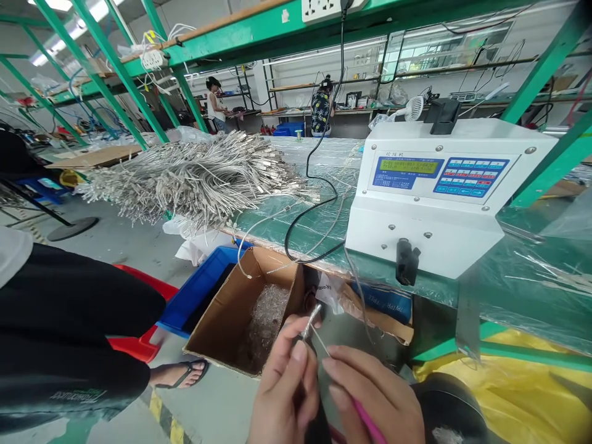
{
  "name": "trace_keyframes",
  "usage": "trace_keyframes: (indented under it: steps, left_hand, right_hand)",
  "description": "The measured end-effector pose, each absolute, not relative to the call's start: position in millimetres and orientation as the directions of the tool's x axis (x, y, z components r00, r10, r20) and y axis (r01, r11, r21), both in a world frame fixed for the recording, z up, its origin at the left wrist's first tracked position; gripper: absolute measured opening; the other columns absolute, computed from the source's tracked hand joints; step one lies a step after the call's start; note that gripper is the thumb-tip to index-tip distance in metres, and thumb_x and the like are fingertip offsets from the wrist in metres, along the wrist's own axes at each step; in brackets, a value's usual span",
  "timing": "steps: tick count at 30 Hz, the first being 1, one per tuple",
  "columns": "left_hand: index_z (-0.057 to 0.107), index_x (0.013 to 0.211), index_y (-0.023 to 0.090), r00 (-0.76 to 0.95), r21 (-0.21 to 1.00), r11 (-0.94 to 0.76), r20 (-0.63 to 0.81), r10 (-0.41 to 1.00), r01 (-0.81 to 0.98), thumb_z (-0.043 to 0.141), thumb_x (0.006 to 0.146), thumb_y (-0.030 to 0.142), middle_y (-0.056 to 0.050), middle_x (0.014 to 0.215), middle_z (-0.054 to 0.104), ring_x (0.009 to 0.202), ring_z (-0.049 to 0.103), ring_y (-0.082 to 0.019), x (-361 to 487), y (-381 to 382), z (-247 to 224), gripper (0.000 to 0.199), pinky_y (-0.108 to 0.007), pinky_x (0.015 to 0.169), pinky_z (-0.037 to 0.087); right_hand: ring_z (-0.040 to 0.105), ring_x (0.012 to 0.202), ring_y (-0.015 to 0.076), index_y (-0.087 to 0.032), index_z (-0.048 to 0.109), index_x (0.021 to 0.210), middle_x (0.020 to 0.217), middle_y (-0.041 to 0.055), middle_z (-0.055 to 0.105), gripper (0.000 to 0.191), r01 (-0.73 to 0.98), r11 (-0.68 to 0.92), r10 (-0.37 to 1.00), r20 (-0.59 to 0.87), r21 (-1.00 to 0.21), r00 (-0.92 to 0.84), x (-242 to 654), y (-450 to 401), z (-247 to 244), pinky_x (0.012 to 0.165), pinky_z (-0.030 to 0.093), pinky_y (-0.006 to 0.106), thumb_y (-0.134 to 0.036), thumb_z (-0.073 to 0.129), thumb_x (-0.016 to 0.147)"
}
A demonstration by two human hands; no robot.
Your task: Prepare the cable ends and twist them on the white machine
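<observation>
My left hand [287, 385] is closed, pinching a thin cable [311, 320] whose bare silvery end points up past the fingertips. Close beside it on the right is my right hand [372, 388], also closed, with a slim pink-handled tool [369, 422] running under its fingers. A thin grey line reaches from the right fingertips to the cable; I cannot tell whether it is the tool's tip or a wire strand. Both hands are in front of the bench, near an open cardboard box [222, 313] with clear plastic scraps [268, 311] inside.
A big bundle of grey cables [198, 176] lies on the green bench [272, 231]. To its right stands a white machine [423, 222] with a display and keypad. A black cord [287, 237] hangs down. A blue bin [198, 283] and a person's leg [69, 327] are at left.
</observation>
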State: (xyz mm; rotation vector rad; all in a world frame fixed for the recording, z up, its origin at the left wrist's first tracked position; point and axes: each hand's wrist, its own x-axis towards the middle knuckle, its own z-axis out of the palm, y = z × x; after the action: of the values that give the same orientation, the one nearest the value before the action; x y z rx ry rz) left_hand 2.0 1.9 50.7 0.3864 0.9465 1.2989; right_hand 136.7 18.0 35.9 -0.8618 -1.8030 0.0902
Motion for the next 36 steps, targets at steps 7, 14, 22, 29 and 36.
trace_keyframes:
  steps: [7,14,22,29,36]
  left_hand:
    - [0.066,0.111,0.024,-0.022,0.707,0.21,-0.304,0.953,-0.675,0.072,0.084,0.044,0.008,0.053,0.049,0.035,0.016,0.0,3,4,41,0.035,-0.012,0.034,0.015]
    - [0.064,0.114,0.023,-0.017,0.698,0.194,-0.283,0.959,-0.689,0.069,0.087,0.041,0.008,0.053,0.049,0.035,0.011,-0.001,3,4,36,0.033,-0.012,0.033,0.013]
    - [0.064,0.113,0.023,0.017,0.653,0.204,-0.281,0.96,-0.729,0.069,0.087,0.04,0.008,0.053,0.049,0.034,0.012,-0.001,3,4,38,0.031,-0.013,0.033,0.013]
    - [0.064,0.115,0.023,0.046,0.647,0.243,-0.306,0.951,-0.723,0.068,0.087,0.042,0.008,0.054,0.049,0.033,0.014,0.0,2,4,36,0.034,-0.014,0.033,0.012]
    - [0.067,0.114,0.022,0.067,0.699,0.29,-0.329,0.942,-0.654,0.073,0.082,0.048,0.009,0.051,0.046,0.034,0.015,0.0,7,1,37,0.041,-0.013,0.033,0.011]
  right_hand:
    - [0.076,0.082,0.0133,-0.018,0.071,0.098,0.096,0.0074,0.078,0.025,0.549,0.741,0.545,0.824,-0.387,-0.156,136,22,36,0.073,0.059,0.021,-0.02,0.047,0.1]
    - [0.076,0.081,0.0134,-0.017,0.072,0.098,0.094,0.0078,0.079,0.024,0.57,0.756,0.498,0.848,-0.323,-0.181,138,26,34,0.073,0.058,0.022,-0.018,0.048,0.1]
    - [0.076,0.081,0.0134,-0.018,0.072,0.101,0.094,0.0083,0.079,0.024,0.56,0.767,0.488,0.852,-0.313,-0.192,136,24,32,0.071,0.058,0.022,-0.019,0.048,0.1]
    - [0.075,0.085,0.0139,-0.017,0.072,0.102,0.097,0.0086,0.078,0.024,0.568,0.762,0.495,0.845,-0.312,-0.2,137,25,29,0.074,0.057,0.023,-0.016,0.049,0.098]
    - [0.071,0.098,0.0149,-0.016,0.071,0.111,0.109,0.0085,0.075,0.023,0.561,0.755,0.52,0.831,-0.338,-0.198,144,33,26,0.087,0.055,0.025,-0.01,0.055,0.094]
